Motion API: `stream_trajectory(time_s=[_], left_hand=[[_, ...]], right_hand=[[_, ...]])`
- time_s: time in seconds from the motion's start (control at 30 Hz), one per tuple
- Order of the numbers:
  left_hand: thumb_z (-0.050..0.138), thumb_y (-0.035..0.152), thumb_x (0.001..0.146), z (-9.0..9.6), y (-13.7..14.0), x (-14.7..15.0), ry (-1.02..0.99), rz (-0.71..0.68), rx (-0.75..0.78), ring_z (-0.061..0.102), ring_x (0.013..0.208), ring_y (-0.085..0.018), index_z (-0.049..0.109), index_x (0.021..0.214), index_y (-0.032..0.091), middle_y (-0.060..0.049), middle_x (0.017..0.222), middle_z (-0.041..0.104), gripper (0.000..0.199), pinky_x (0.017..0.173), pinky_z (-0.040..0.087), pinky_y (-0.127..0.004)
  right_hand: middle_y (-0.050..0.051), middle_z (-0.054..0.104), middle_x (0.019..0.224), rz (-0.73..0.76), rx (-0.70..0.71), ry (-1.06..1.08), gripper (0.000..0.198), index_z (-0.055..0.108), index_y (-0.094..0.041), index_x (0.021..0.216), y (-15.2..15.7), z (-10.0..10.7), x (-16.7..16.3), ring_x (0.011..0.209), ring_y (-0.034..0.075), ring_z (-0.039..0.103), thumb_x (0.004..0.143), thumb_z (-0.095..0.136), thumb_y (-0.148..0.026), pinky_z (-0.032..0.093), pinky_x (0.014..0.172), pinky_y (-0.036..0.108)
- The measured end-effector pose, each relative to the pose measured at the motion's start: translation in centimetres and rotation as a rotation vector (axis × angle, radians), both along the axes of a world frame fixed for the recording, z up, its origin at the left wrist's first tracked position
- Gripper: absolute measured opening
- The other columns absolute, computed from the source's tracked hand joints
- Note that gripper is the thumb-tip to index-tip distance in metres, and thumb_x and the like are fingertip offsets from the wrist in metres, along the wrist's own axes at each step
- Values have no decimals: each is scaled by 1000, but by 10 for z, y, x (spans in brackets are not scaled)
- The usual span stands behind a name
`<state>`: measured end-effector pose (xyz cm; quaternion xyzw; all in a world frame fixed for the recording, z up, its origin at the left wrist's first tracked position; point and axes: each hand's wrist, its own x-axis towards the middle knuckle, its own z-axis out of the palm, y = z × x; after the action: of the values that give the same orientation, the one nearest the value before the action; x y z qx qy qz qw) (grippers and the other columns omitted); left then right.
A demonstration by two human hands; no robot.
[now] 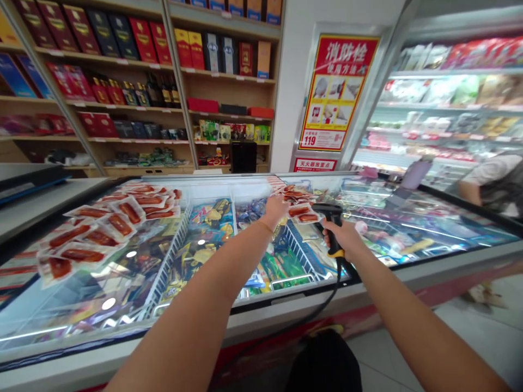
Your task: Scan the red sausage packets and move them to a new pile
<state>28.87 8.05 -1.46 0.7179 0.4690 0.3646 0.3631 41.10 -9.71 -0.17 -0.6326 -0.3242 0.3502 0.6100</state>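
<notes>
My right hand (343,238) is wrapped round the grip of a black and yellow barcode scanner (333,218), whose cable runs down over the freezer's front edge. The scanner's head points left, towards a clear vacuum pack of reddish-brown sausages (303,213). My left hand (277,209) is closed at the left edge of that pack, its fingertips partly hidden. More sausage packs (297,193) lie just behind it on the freezer's glass top. Many similar packs (102,234) are spread in an overlapping pile on the glass at the left.
Under the chest freezer's (249,302) glass, wire baskets (294,247) hold bagged frozen food. Shelves of boxes and bottles (122,90) stand behind, beside a red poster (339,92). A refrigerated display (445,98) and another person (496,182) are at the right.
</notes>
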Motion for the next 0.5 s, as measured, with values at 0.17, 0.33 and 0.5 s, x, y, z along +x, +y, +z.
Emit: stream_trajectory(time_s=[0.17, 0.33, 0.5], left_hand=[[54, 29, 86, 0, -6, -63, 162, 93, 171, 56, 118, -21, 62, 122, 13, -13, 127, 62, 40, 101, 41, -29], [55, 33, 84, -6, -10, -179, 484, 313, 288, 46, 127, -29, 57, 128, 13, -17, 134, 54, 48, 107, 35, -41], [49, 35, 85, -10, -16, -284, 792, 555, 261, 25, 140, -37, 62, 120, 15, -19, 143, 44, 42, 108, 27, -54]], right_hand=[[-4, 53, 51, 113, -22, -3, 20, 51, -19, 77, 14, -2, -31, 38, 10, 48, 74, 69, -26, 40, 35, 22], [-4, 53, 52, 261, -21, 3, 24, 50, -20, 75, 39, 2, -87, 38, 10, 48, 73, 72, -28, 39, 35, 22], [-5, 52, 52, 411, 8, 39, 20, 51, -20, 80, 67, 11, -158, 37, 9, 47, 74, 69, -24, 38, 34, 22]])
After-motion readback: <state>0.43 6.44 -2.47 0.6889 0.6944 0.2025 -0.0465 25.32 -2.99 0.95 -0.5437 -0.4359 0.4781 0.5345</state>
